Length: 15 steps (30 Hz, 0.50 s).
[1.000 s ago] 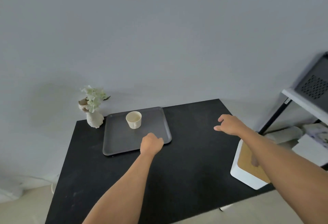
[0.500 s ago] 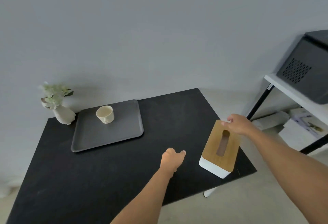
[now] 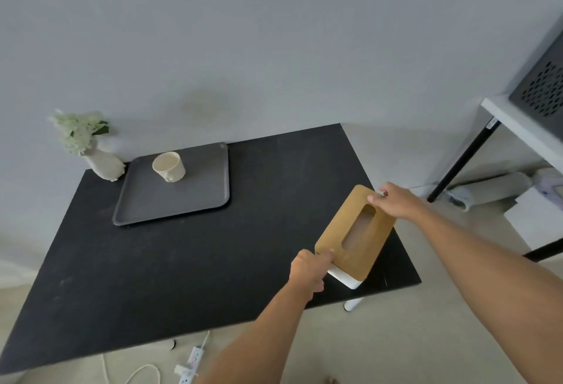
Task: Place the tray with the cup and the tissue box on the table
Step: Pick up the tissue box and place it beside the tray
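Observation:
A dark grey tray [image 3: 195, 201] lies on the black table [image 3: 189, 271] near its back left. A cream cup [image 3: 169, 166] stands on the tray's far part. A white tissue box [image 3: 355, 233] with a wooden lid sits tilted over the table's right edge. My left hand [image 3: 309, 271] grips the box's near corner. My right hand [image 3: 393, 201] holds its far end, fingers on the lid.
A white vase with pale flowers [image 3: 88, 146] stands at the table's back left corner. A white shelf [image 3: 524, 127] with a dark perforated box [image 3: 545, 85] is at the right. A power strip and cable [image 3: 189, 365] lie on the floor below the table's front edge.
My left hand left the tray's edge, crossed to the right and took hold of the tissue box. My right hand has drawn the box up and further over the table.

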{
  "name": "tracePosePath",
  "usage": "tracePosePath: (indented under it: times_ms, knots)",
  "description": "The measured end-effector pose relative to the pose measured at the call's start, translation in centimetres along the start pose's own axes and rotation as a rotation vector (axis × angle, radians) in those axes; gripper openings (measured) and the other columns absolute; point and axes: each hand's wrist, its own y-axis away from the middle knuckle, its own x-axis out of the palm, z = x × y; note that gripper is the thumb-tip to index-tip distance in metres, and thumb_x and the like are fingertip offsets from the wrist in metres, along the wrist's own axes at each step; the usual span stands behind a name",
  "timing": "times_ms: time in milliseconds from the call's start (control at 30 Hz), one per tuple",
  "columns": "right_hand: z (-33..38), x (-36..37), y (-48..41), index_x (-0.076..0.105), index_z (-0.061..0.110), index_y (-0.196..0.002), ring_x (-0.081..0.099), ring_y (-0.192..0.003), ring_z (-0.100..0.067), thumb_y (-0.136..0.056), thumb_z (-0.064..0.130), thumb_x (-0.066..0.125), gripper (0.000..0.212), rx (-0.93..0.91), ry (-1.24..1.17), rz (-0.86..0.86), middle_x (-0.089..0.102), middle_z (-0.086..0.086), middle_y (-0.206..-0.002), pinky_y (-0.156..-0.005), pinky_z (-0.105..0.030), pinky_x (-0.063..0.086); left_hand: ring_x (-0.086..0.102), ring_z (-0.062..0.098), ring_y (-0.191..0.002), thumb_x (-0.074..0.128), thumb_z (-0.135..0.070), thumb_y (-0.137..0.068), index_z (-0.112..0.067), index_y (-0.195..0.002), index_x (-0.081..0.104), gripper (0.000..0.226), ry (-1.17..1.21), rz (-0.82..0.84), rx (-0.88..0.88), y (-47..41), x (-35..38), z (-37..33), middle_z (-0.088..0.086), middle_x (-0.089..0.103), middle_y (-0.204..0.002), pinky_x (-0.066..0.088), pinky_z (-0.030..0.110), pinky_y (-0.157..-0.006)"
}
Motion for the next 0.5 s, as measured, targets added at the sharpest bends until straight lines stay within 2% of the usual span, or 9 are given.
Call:
tracePosePath:
  times_ms: [67,233,400,500]
  knots:
    - [-0.4,0.6,-0.2,0.041,0.01,-0.143,0.048,-0.132,-0.032,-0.097,0.043,0.049,0.057,-0.013,0.008,0.011,0.049,-0.012,-0.145,-0.102,-0.043,0.042,0.053,0.016,-0.067,0.06,-0.044,-0.087,-0.01,-0.119,0.05,0.048,0.04,0.006,-0.005,0.2,0.6,0.0,0.002,0.05,-0.087,0.049,0.025,-0.061]
    - [-0.7,1.0,-0.3,0.041,0.009,-0.143,0.047,-0.133,-0.032,-0.1,0.032,0.048,0.049,-0.015,0.001,0.021,0.049,-0.012,-0.145,-0.104,-0.044,0.041,0.056,0.015,-0.072,0.06,-0.045,-0.088,-0.01,-0.128,0.047,0.055,0.041,-0.031,0.019,-0.1,1.8,-0.1,0.001,0.051,-0.092,0.05,0.023,-0.057]
    - [-0.9,0.9,0.1,0.043,0.011,-0.141,0.049,-0.13,-0.03,-0.099,0.028,0.049,0.045,-0.028,0.0,0.047,0.05,-0.01,-0.142,-0.102,-0.041,0.041,0.049,0.01,-0.072,0.059,-0.038,-0.09,-0.01,-0.132,0.046,0.052,0.159,-0.113,0.02,-0.2,2.6,0.7,-0.002,0.049,-0.088,0.05,0.027,-0.069]
    - [-0.4,1.1,0.5,0.046,0.011,-0.137,0.053,-0.118,-0.025,-0.099,0.025,0.05,0.041,-0.049,-0.029,0.061,0.053,-0.01,-0.137,-0.094,-0.037,0.042,0.052,0.012,-0.08,0.056,-0.03,-0.091,-0.015,-0.132,0.045,0.045,0.267,-0.163,0.033,0.1,2.5,0.7,-0.001,0.053,-0.097,0.049,0.03,-0.072]
